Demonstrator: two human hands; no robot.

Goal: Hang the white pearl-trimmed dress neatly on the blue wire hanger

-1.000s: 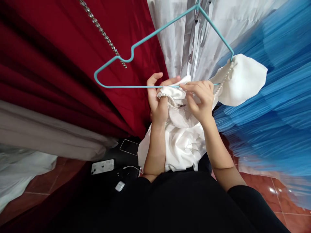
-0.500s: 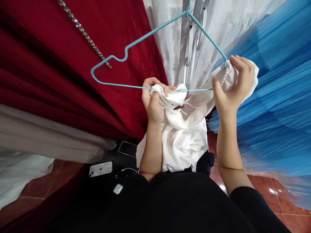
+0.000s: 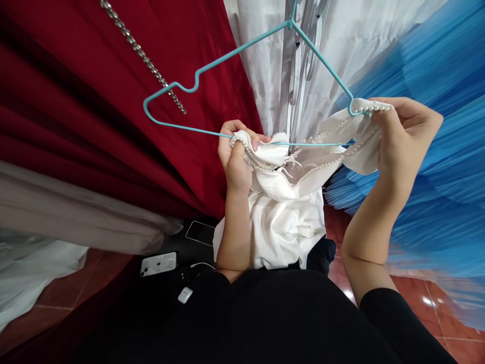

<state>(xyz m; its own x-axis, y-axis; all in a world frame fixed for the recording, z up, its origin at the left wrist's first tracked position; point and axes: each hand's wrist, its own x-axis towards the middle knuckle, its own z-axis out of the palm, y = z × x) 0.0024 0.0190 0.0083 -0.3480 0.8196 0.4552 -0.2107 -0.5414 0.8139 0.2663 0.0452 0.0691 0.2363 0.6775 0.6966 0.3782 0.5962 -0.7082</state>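
A white dress (image 3: 282, 217) with pearl-beaded edging lies gathered over my lap, its upper part raised on a light blue hanger (image 3: 242, 49). My left hand (image 3: 238, 159) is closed on the dress's beaded edge and the hanger's lower bar, left of centre. On the right, my right hand (image 3: 403, 134) pinches the other beaded strap, which passes over the hanger's right corner. The hanger's lower bar runs through the dress opening. Thin white ties hang inside the neckline. Some fingertips of my right hand are hidden behind the fabric.
Red fabric (image 3: 182, 60) with a jewelled chain (image 3: 142, 53) hangs at left. Blue tulle (image 3: 435, 192) hangs at right, with white fabric (image 3: 257, 55) behind the hanger. A phone (image 3: 159, 264) and a white earbud case (image 3: 185, 294) lie on a black surface at lower left.
My right hand has turned and moved right, pulling the strap over the hanger's right corner and stretching the neckline wider. My left hand keeps its grip, shifted slightly left.
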